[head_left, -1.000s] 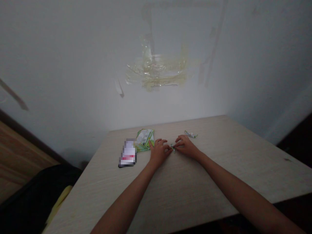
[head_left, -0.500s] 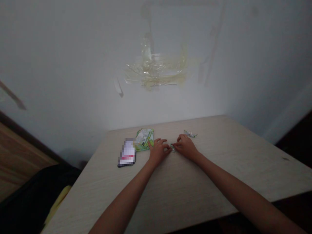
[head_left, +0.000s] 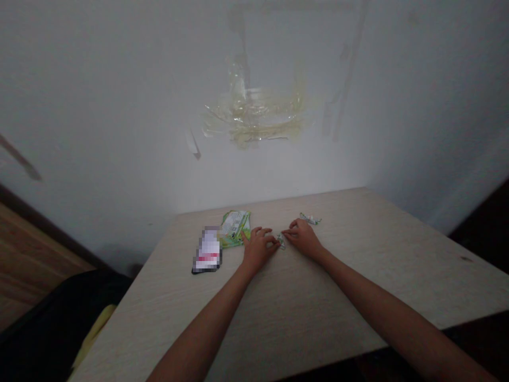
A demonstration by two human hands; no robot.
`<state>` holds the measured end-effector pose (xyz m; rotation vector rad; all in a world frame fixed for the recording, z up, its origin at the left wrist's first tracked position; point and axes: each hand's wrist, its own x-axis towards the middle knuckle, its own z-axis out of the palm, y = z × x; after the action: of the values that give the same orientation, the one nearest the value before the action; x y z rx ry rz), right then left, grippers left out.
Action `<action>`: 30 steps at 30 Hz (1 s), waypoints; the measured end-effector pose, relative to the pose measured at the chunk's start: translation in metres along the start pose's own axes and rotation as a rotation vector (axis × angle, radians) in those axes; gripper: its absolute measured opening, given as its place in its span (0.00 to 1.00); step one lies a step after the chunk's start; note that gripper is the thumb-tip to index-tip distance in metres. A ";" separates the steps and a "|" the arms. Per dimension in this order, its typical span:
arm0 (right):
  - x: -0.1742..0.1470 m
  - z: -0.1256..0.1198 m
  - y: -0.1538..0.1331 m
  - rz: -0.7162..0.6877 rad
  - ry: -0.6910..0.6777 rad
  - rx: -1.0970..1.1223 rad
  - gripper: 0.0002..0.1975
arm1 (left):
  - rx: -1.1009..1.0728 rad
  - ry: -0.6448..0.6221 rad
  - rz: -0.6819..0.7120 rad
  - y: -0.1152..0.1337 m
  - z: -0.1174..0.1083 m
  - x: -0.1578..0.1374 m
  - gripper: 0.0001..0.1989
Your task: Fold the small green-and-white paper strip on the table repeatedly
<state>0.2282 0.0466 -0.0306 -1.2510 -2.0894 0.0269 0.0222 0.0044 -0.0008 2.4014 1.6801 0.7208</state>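
Note:
A small white-and-green wrapper (head_left: 281,242) lies low over the table between my two hands. My left hand (head_left: 260,246) pinches its left side between thumb and forefinger, the other fingers loosely bent. At the wrapper's upper edge, the thumb and forefinger of my right hand (head_left: 303,237) are pressed together on it. What is inside the wrapper is too small to make out. Just left of my left hand lies a green-and-white plastic packet (head_left: 235,225), partly behind the thumb. A second small crumpled wrapper (head_left: 310,218) rests beyond my right hand.
A phone with a blurred screen (head_left: 209,249) lies left of the packet on the pale wooden table (head_left: 338,318). The wall (head_left: 159,106) with peeling clear tape (head_left: 258,116) rises behind the table. Dark cloth with a yellow piece (head_left: 95,334) is beyond the left edge.
My right fingertips have shifted slightly up, away from the middle of the small wrapper, showing more of it. My left hand stays almost still.

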 end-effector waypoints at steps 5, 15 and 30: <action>-0.001 0.000 0.011 -0.069 0.008 0.230 0.04 | 0.003 -0.012 -0.014 0.001 -0.002 0.000 0.06; -0.005 -0.013 -0.002 -0.247 -0.045 0.295 0.04 | 0.026 0.011 -0.028 0.002 -0.002 -0.001 0.07; -0.003 -0.017 -0.007 -0.255 -0.077 0.208 0.06 | 0.046 0.018 -0.055 0.003 -0.004 0.000 0.07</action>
<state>0.2337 0.0351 -0.0166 -0.8680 -2.2333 0.1754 0.0229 0.0029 0.0034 2.3757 1.7808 0.7060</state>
